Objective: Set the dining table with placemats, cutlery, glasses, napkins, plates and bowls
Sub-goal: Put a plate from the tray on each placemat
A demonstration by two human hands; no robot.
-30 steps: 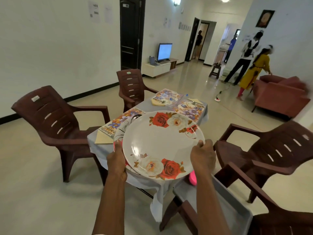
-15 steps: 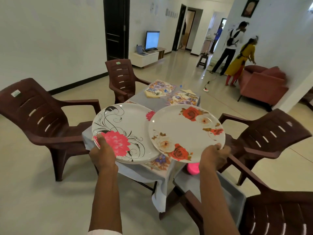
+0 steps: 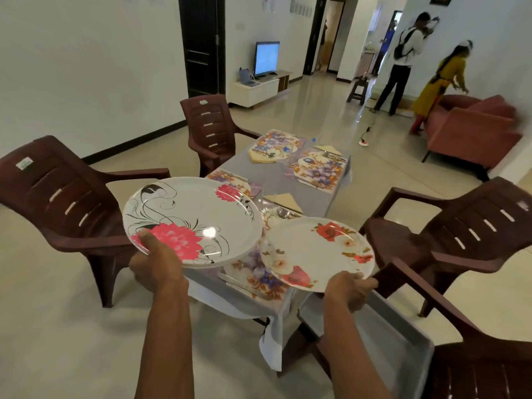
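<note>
A pink-flowered plate (image 3: 193,220), seemingly the top of a small stack, is gripped at its near rim by the left hand (image 3: 157,266). A red-flowered plate (image 3: 319,251) is pinched at its 6 o'clock edge by the fingers of the right hand (image 3: 349,289), above the placemat (image 3: 259,279) at the near end of the worktop (image 3: 313,197). Because each plate is held by one edge only, either could tip and slide. The glass (image 3: 267,201), at 11 o'clock of the red-flowered plate, could be knocked during lowering.

I see a white plate (image 3: 195,214) with pink blooms and black swirls, another white plate (image 3: 316,251) with red roses, purple-flowered placemats (image 3: 316,171), and maroon chairs (image 3: 460,234).
</note>
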